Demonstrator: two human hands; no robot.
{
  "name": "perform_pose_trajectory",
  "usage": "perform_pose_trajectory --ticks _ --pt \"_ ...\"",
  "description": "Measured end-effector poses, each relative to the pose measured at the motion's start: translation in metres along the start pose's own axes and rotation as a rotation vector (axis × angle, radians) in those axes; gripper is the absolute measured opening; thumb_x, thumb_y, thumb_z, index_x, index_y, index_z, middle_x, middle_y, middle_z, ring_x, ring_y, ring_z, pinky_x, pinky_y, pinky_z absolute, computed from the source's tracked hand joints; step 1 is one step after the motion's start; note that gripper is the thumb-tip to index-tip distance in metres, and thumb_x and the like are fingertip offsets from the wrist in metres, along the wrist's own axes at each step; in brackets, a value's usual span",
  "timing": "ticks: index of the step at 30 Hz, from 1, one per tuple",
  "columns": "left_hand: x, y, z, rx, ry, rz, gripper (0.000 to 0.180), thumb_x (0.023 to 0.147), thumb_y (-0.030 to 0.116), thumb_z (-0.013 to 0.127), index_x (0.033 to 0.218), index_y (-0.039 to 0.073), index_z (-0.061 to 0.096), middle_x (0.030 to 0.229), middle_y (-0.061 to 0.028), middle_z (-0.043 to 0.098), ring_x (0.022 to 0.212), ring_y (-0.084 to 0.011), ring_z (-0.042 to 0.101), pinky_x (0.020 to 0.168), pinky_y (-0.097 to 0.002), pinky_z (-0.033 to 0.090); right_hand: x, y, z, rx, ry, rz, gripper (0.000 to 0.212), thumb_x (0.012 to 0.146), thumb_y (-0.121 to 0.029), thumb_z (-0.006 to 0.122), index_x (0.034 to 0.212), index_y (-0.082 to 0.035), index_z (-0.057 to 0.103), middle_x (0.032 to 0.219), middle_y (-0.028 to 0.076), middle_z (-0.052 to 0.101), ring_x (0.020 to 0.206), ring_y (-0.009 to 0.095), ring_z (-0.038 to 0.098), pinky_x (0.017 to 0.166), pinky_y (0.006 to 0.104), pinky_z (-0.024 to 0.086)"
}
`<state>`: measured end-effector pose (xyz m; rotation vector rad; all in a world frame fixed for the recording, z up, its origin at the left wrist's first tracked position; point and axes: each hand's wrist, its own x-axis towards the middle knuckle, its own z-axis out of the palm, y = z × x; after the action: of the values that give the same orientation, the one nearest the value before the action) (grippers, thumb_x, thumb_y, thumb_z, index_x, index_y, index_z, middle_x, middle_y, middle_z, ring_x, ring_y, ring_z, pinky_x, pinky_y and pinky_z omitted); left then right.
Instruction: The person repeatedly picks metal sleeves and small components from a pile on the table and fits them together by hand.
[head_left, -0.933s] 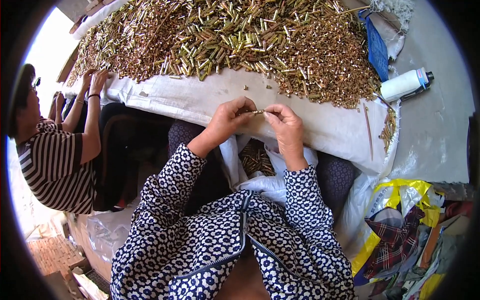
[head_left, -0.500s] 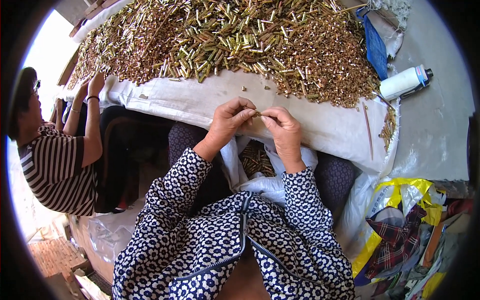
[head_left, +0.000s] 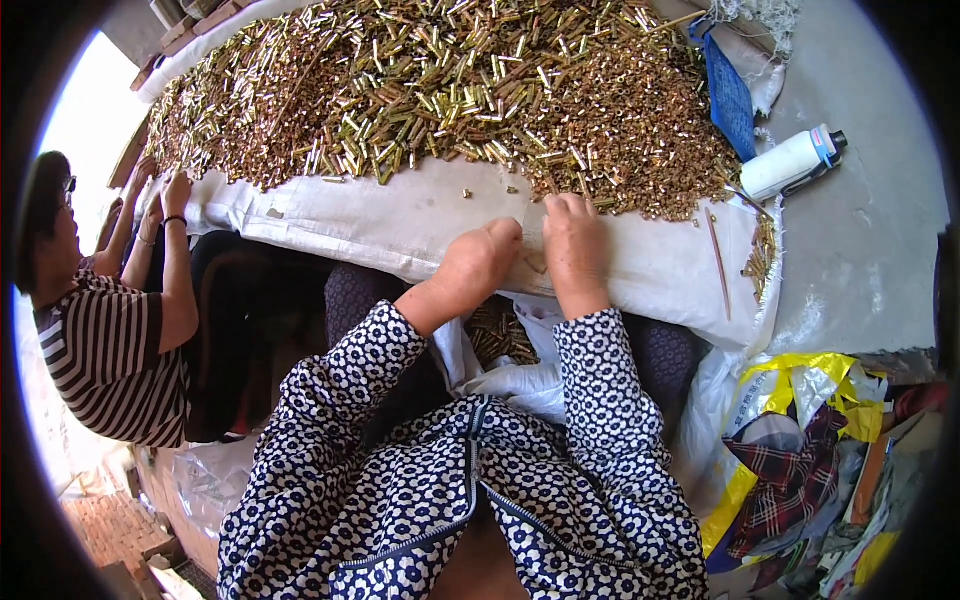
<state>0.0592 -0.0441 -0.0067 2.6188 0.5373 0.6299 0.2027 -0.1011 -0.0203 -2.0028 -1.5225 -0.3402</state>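
Note:
My left hand (head_left: 474,267) is closed over the near edge of the cloth-covered table; its fingertips are turned away, so whatever they hold is hidden. Beside it, my right hand (head_left: 575,252) reaches forward with bent, closed fingers at the near edge of a heap of small brass-coloured metal pieces (head_left: 640,130). Its fingertips are hidden too. Longer brass-coloured tubes (head_left: 440,110) make up the middle of the heap. Two loose small pieces, one a short cylinder (head_left: 467,193), lie on the cloth (head_left: 400,215) ahead of my left hand. Below my hands, a white sack (head_left: 525,385) in my lap holds more tubes (head_left: 500,335).
A person in a striped shirt (head_left: 110,350) sits at the left, hands at the heap's edge. On the right are a white bottle (head_left: 790,168), a blue cloth strip (head_left: 728,90) and a thin brown stick (head_left: 719,262). A yellow and silver bag (head_left: 800,385) stands lower right.
My hands, together earlier around a small brass-coloured piece, have parted. The right moved forward to the heap; the left turned knuckles up. The other person's hands shifted left.

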Motion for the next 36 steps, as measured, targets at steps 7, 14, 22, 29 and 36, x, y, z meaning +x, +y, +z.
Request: perform_pose_trajectory --ticks 7,14,22,29,36 --pt "0.061 -0.003 -0.010 -0.037 0.140 0.046 0.007 0.078 0.002 0.048 0.084 0.002 0.051 0.085 -0.0131 0.054 0.077 -0.0296 0.056 0.063 -0.0351 0.046 0.001 -0.004 0.002 0.017 0.030 0.020 0.008 0.074 -0.006 0.050 0.080 -0.004 0.055 0.080 0.010 0.055 0.080 0.025 0.053 0.070 0.0349 0.045" --pt "0.099 -0.025 0.009 0.299 -0.075 0.227 0.007 0.071 0.009 0.050 0.074 0.004 0.055 0.081 -0.0107 0.051 0.081 -0.0268 0.054 0.067 -0.0347 0.045 0.002 -0.005 0.004 0.004 0.006 0.013 0.010 0.072 -0.003 0.051 0.081 -0.002 0.055 0.079 0.011 0.054 0.080 0.026 0.052 0.070 0.0352 0.045" --pt "0.050 -0.024 -0.019 -0.541 -0.015 -0.404 0.012 0.084 0.008 0.054 0.095 0.005 0.057 0.081 -0.0052 0.059 0.072 -0.0089 0.057 0.059 -0.0221 0.044 -0.006 0.004 0.005 0.509 0.191 0.081 0.013 0.071 0.005 0.055 0.080 -0.003 0.059 0.080 0.009 0.059 0.074 0.023 0.058 0.065 0.0319 0.047" --pt "0.005 -0.023 -0.021 -1.224 0.075 -0.555 0.011 0.088 0.011 0.051 0.097 0.006 0.055 0.083 -0.0009 0.059 0.073 -0.0079 0.058 0.056 -0.0181 0.043 -0.024 -0.024 -0.010 1.226 -0.123 0.477 0.009 0.078 0.000 0.058 0.087 -0.002 0.059 0.079 -0.001 0.059 0.069 0.004 0.052 0.062 0.0191 0.043" --pt "-0.004 -0.020 -0.018 -1.386 0.111 -0.546 0.009 0.087 0.012 0.054 0.093 0.006 0.055 0.083 -0.0023 0.061 0.074 -0.0091 0.059 0.055 -0.0192 0.045 -0.030 -0.029 -0.013 1.343 -0.114 0.445 0.012 0.080 0.000 0.059 0.093 -0.001 0.059 0.083 -0.002 0.058 0.073 0.004 0.051 0.067 0.0168 0.041"
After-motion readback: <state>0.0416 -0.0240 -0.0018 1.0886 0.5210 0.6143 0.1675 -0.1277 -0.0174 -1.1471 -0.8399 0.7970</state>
